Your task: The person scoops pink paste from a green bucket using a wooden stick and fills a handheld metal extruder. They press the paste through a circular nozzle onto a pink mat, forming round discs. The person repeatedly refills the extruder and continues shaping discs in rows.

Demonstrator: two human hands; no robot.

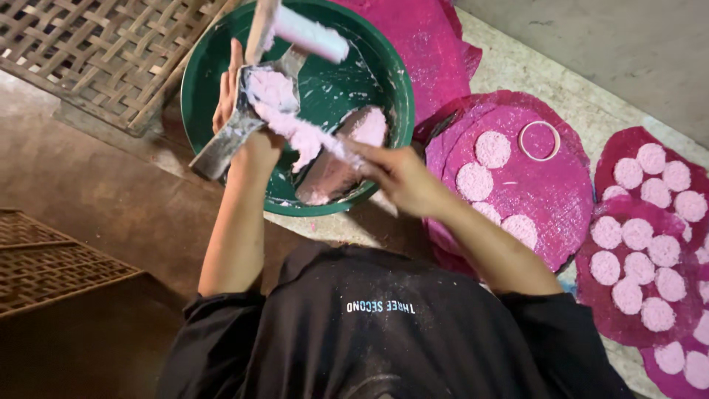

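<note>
A green basin [203,59] smeared with white holds pale pink paste [369,127]. My left hand [227,96] is over the basin and grips a flat metal scoop [218,148] piled with pink paste [277,100]. My right hand [402,177] is at the basin's near right rim, closed on a thin paste-coated blade [325,144] that reaches into the pile on the scoop. A grey paddle-like piece [332,177] lies in the basin under the blade. A white roller [314,35] with a wooden handle [258,29] leans at the basin's far side.
To the right lie round magenta mats [554,196] carrying several flat pink discs [492,149], plus a white ring [520,140]. More discs [650,251] cover mats at the far right. Woven bamboo trays sit at upper left [111,59] and left [52,258] on the concrete floor.
</note>
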